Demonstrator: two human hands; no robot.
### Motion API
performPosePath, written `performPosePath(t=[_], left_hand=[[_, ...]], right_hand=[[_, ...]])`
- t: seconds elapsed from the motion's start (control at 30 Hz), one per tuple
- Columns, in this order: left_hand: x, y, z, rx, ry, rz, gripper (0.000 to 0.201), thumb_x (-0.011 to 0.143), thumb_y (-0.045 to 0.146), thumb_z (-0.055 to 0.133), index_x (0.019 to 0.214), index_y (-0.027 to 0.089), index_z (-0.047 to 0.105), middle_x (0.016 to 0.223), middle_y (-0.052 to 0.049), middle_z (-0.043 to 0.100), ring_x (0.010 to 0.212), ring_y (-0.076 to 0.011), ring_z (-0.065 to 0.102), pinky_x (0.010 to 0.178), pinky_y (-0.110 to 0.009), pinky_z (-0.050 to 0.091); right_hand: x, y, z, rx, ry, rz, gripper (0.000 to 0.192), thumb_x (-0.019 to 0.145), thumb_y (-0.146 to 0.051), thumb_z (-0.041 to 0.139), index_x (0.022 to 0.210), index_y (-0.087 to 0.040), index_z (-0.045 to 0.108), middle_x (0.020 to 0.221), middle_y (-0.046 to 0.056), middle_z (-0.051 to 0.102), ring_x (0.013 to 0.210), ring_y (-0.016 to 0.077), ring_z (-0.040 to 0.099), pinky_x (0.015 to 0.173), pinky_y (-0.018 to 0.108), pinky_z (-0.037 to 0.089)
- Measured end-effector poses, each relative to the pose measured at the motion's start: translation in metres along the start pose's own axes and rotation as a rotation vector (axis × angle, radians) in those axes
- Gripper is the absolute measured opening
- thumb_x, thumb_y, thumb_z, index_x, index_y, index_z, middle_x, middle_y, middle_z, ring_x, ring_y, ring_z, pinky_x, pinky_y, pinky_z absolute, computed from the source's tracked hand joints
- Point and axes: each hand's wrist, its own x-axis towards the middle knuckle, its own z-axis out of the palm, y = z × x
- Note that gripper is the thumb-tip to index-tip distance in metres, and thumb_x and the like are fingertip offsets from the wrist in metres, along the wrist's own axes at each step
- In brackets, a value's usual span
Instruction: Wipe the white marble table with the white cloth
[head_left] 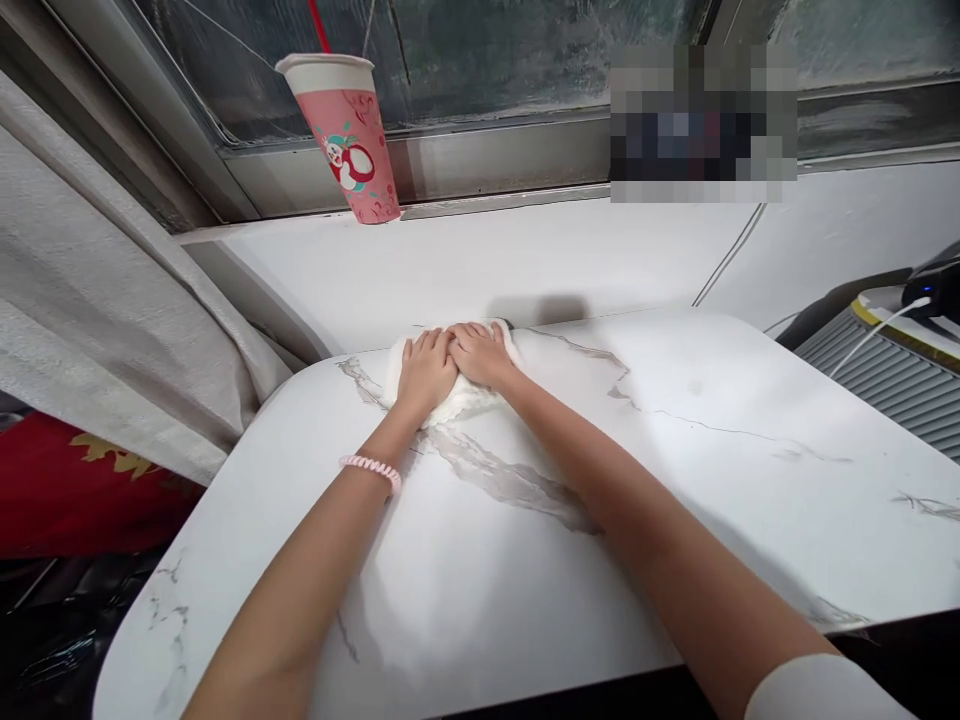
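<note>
A cream-white cloth (459,404) lies bunched on the white marble-patterned table (480,590), close to its far edge by the wall. Both hands rest on top of it, side by side. My left hand (429,372) presses down with its fingers stretched forward, and a pink coiled band (373,468) circles that wrist. My right hand (480,354) lies flat on the cloth too, its fingertips touching or overlapping those of the left. Much of the cloth is hidden beneath the hands.
A pink paper cup (349,140) with a red straw stands on the window ledge. To the left hangs a pale curtain (112,260) by a red fabric (82,490). At right, a white cable (874,335) runs from a black device (934,290) above a ribbed grey surface (892,385).
</note>
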Motion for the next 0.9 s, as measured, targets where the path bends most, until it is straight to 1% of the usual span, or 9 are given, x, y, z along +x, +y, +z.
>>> performPosePath(t=[0.1, 0.2, 0.33, 0.4, 0.47, 0.6, 0.73, 0.83, 0.9], left_hand=[[0.013, -0.002, 0.002, 0.014, -0.009, -0.003, 0.048, 0.094, 0.022, 0.026, 0.136, 0.021, 0.049, 0.146, -0.009, 0.051, 0.137, -0.0253, 0.042, 0.117, -0.051, 0.025], [0.014, -0.001, 0.001, 0.043, -0.023, -0.008, 0.049, 0.095, 0.023, 0.025, 0.138, 0.019, 0.048, 0.148, -0.009, 0.049, 0.138, -0.0245, 0.041, 0.118, -0.048, 0.025], [-0.001, -0.002, -0.003, 0.063, -0.026, -0.01, 0.05, 0.096, 0.024, 0.025, 0.14, 0.014, 0.047, 0.149, -0.013, 0.048, 0.14, -0.027, 0.039, 0.117, -0.049, 0.025], [-0.013, -0.006, -0.008, 0.071, -0.025, -0.028, 0.05, 0.097, 0.024, 0.024, 0.141, 0.014, 0.046, 0.149, -0.012, 0.047, 0.141, -0.0271, 0.039, 0.118, -0.049, 0.025], [-0.03, -0.013, -0.017, 0.088, -0.042, -0.048, 0.051, 0.096, 0.024, 0.024, 0.142, 0.013, 0.045, 0.15, -0.012, 0.046, 0.141, -0.0267, 0.038, 0.119, -0.047, 0.024], [-0.079, -0.031, -0.037, 0.146, -0.077, -0.071, 0.055, 0.096, 0.025, 0.023, 0.144, 0.009, 0.043, 0.153, -0.014, 0.041, 0.143, -0.0282, 0.034, 0.119, -0.049, 0.023], [-0.149, -0.048, -0.052, 0.226, -0.094, -0.08, 0.058, 0.095, 0.028, 0.022, 0.147, 0.006, 0.039, 0.155, -0.016, 0.036, 0.145, -0.0308, 0.031, 0.117, -0.054, 0.027], [-0.207, -0.059, -0.062, 0.285, -0.046, -0.031, 0.058, 0.097, 0.028, 0.022, 0.149, 0.008, 0.036, 0.154, -0.015, 0.039, 0.144, -0.0302, 0.032, 0.117, -0.051, 0.027], [-0.242, -0.066, -0.07, 0.308, 0.024, 0.032, 0.059, 0.097, 0.027, 0.023, 0.155, 0.014, 0.024, 0.155, -0.013, 0.038, 0.144, -0.0289, 0.033, 0.118, -0.051, 0.026]], right_hand=[[0.013, 0.004, 0.001, 0.013, -0.013, 0.045, 0.032, 0.094, -0.021, 0.031, 0.118, -0.023, 0.054, 0.138, 0.005, 0.056, 0.135, 0.0225, 0.039, 0.118, 0.058, 0.009], [0.014, 0.003, 0.001, 0.031, 0.037, 0.053, 0.031, 0.093, -0.02, 0.033, 0.112, -0.022, 0.057, 0.132, 0.007, 0.06, 0.132, 0.0228, 0.043, 0.117, 0.055, 0.011], [0.004, -0.007, 0.005, 0.05, 0.127, 0.009, 0.026, 0.09, -0.018, 0.038, 0.104, -0.022, 0.06, 0.122, 0.006, 0.066, 0.127, 0.0222, 0.047, 0.117, 0.051, 0.013], [-0.004, -0.018, 0.01, 0.047, 0.127, 0.003, 0.025, 0.091, -0.017, 0.039, 0.103, -0.022, 0.06, 0.121, 0.006, 0.067, 0.127, 0.0222, 0.047, 0.117, 0.051, 0.013], [-0.012, -0.032, 0.016, 0.035, 0.098, -0.005, 0.026, 0.092, -0.017, 0.038, 0.105, -0.021, 0.06, 0.125, 0.006, 0.065, 0.13, 0.0224, 0.045, 0.118, 0.051, 0.013], [-0.041, -0.068, 0.029, -0.004, 0.019, -0.096, 0.03, 0.095, -0.02, 0.038, 0.117, -0.019, 0.058, 0.139, 0.01, 0.056, 0.137, 0.0241, 0.039, 0.119, 0.052, 0.013], [-0.089, -0.106, 0.034, -0.019, -0.087, -0.221, 0.038, 0.097, -0.022, 0.037, 0.13, -0.011, 0.053, 0.147, 0.015, 0.047, 0.141, 0.0273, 0.033, 0.12, 0.054, 0.01], [-0.127, -0.131, 0.035, 0.075, -0.13, -0.266, 0.042, 0.096, -0.024, 0.039, 0.135, -0.012, 0.051, 0.148, 0.014, 0.045, 0.142, 0.028, 0.032, 0.121, 0.056, 0.006], [-0.149, -0.145, 0.035, 0.188, -0.161, -0.273, 0.041, 0.095, -0.024, 0.043, 0.134, -0.018, 0.053, 0.147, 0.011, 0.047, 0.142, 0.0259, 0.032, 0.122, 0.055, 0.003]])
